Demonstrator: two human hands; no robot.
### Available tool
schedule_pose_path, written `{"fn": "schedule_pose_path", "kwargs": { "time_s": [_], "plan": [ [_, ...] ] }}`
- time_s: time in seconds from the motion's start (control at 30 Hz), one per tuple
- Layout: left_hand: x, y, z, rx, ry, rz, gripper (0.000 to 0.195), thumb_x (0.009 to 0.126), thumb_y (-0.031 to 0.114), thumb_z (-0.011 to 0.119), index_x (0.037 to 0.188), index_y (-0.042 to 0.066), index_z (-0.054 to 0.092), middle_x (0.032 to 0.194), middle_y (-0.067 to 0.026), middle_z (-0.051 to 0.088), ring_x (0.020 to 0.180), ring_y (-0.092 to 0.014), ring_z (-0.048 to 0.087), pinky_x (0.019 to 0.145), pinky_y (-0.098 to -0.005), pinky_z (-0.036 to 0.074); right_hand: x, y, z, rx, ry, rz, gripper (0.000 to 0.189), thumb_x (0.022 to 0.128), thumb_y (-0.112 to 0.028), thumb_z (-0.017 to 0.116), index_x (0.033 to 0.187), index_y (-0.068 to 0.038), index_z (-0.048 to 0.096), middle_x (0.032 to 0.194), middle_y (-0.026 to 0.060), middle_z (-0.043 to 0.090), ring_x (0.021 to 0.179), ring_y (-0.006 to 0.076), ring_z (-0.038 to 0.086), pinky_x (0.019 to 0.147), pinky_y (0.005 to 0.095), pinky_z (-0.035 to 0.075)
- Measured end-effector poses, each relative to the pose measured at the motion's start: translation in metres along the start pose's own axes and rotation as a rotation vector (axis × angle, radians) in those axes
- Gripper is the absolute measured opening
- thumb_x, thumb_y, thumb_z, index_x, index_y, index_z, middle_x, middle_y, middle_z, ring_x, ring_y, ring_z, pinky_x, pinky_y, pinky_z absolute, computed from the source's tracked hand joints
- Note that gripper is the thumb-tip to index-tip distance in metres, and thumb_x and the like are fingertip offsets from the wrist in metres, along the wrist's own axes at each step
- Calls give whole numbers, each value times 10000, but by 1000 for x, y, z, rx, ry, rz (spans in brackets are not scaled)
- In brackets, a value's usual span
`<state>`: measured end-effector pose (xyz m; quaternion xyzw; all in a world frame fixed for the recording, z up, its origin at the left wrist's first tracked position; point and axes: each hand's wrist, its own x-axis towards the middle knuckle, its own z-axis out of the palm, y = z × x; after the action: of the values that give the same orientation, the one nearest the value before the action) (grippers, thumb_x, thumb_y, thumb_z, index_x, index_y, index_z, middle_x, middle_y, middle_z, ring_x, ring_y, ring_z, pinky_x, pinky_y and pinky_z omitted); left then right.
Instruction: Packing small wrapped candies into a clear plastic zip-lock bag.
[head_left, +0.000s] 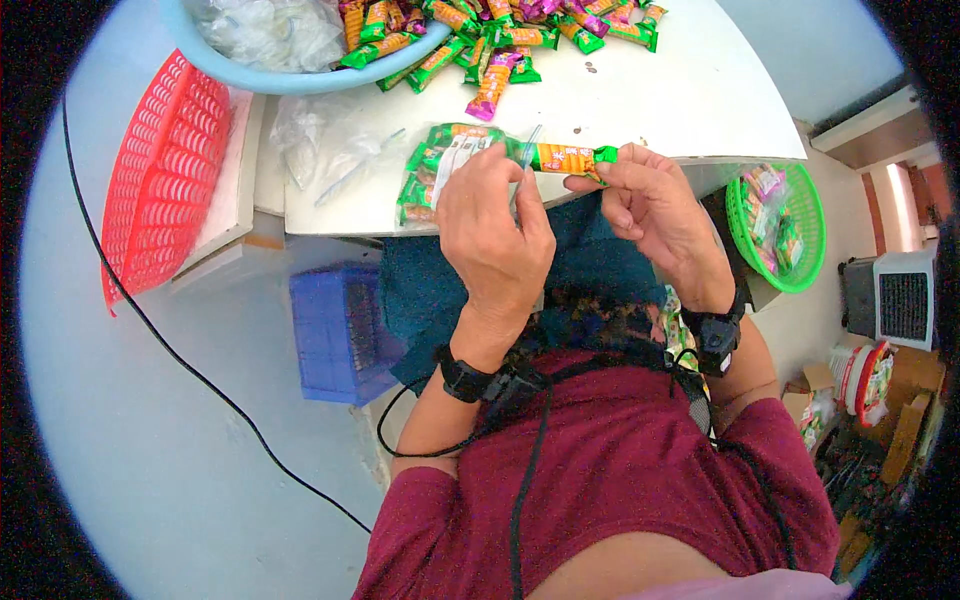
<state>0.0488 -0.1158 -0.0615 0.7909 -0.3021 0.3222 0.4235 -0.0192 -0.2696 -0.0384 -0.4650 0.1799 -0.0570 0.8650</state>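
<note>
My left hand grips the open side of a clear zip plastic bag lying near the table's front edge. Several green-wrapped snacks show inside the bag, and a white label with writing is on it. Between thumb and finger, my right hand pinches the right end of an orange and green wrapped snack bar. The bar's left end is at the bag's mouth; how far it reaches inside cannot be told. Beyond my hands, a pile of green and purple wrapped snacks lies on the white table.
A light-blue basin holds clear bags and snacks. Empty plastic bags lie at left. A red basket stands further left, a blue crate below. At right, a green basket holds filled bags. A black cable crosses the left side.
</note>
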Motion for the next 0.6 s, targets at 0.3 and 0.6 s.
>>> {"fn": "schedule_pose_path", "kwargs": {
  "time_s": [0.3, 0.6],
  "plan": [
    [0, 4, 1, -15, -3, 21, 104, 808, 36, 656, 891, 33, 594, 1110, -174, 656, 1080, -357, 606, 949, -448, 456, 10, 10, 12, 34, -74, 26, 142, 891, -138, 625, 868, -19, 550, 876, 169, 693, 429, 83, 450, 343, 211, 314],
    [1, 3, 0, -60, -15, 38, 79, 823, 37, 636, 881, 28, 584, 1146, -158, 648, 1129, -358, 584, 975, -457, 439, 27, 22, 40, -107, 54, -51, 153, 892, -136, 612, 811, -7, 606, 578, 36, 562, 386, 95, 469, 339, 224, 312]
  ]
}}
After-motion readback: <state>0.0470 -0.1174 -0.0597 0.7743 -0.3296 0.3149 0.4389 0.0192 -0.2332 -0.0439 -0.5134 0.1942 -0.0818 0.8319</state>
